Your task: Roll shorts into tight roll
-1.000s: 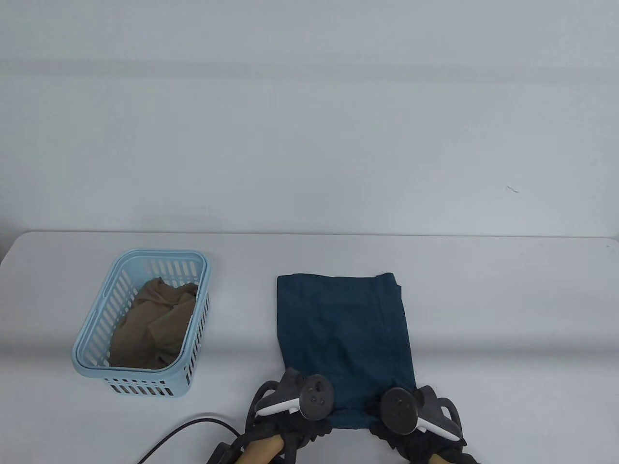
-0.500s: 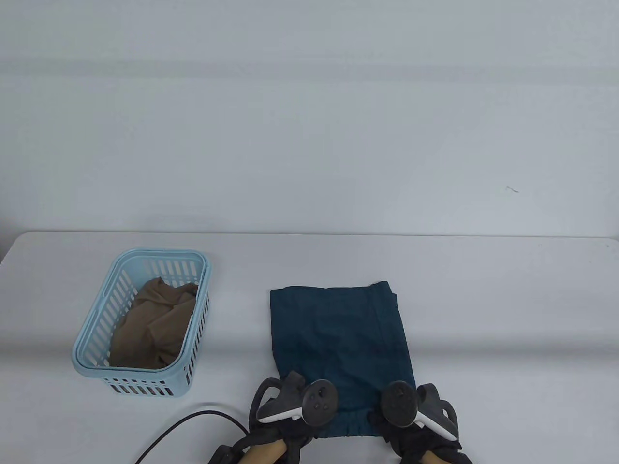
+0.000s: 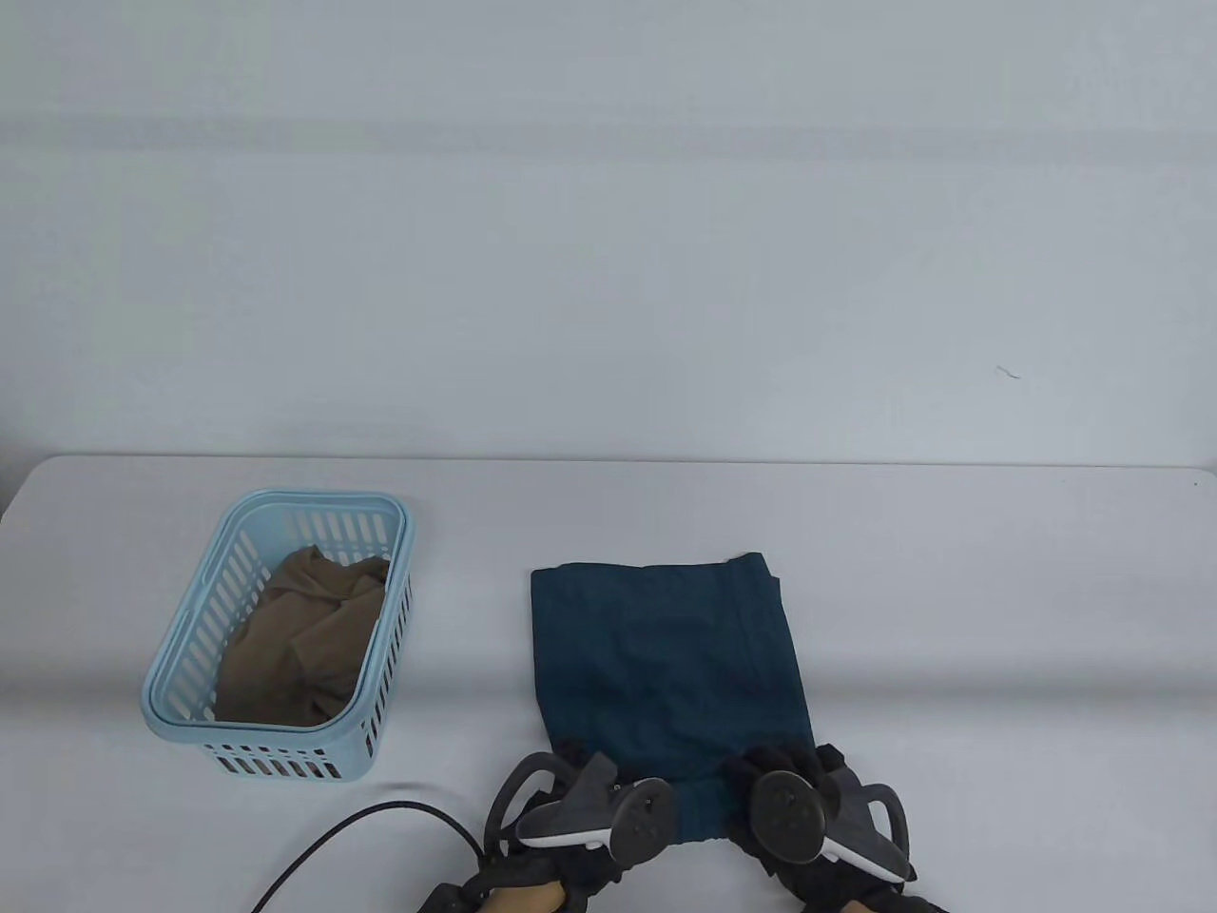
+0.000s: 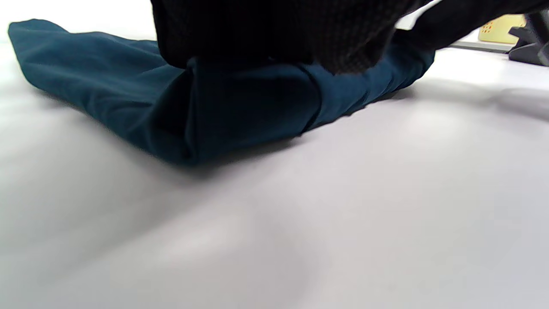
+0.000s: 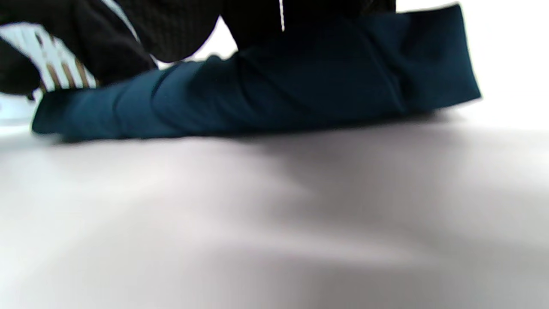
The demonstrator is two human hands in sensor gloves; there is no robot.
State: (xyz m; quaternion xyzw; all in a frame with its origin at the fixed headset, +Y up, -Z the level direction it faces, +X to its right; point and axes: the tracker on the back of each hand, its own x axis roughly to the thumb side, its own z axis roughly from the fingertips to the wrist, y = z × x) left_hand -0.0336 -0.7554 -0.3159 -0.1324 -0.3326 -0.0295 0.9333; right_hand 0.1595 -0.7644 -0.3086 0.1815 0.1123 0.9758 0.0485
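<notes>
Dark teal shorts [image 3: 666,656] lie folded lengthwise on the white table [image 3: 998,666], long axis running away from me. Both gloved hands sit at the near end. My left hand [image 3: 575,756] grips the near left corner and my right hand [image 3: 780,761] grips the near right corner, fingers curled over the top of the cloth. The near edge is turned over into a first thick fold [image 4: 240,111], with the left glove [image 4: 274,30] pressing on it. In the right wrist view the fold [image 5: 300,90] runs under the right glove [image 5: 171,25].
A light blue slatted basket [image 3: 190,656] stands at the left with a tan garment [image 3: 304,637] inside. A black cable [image 3: 361,837] curves along the table's near edge by my left wrist. Bare table lies beyond and to the right of the shorts.
The shorts slid toward me by a little. Then both hands moved forward over the near edge and turned it over onto the cloth, so the fingers now show on top.
</notes>
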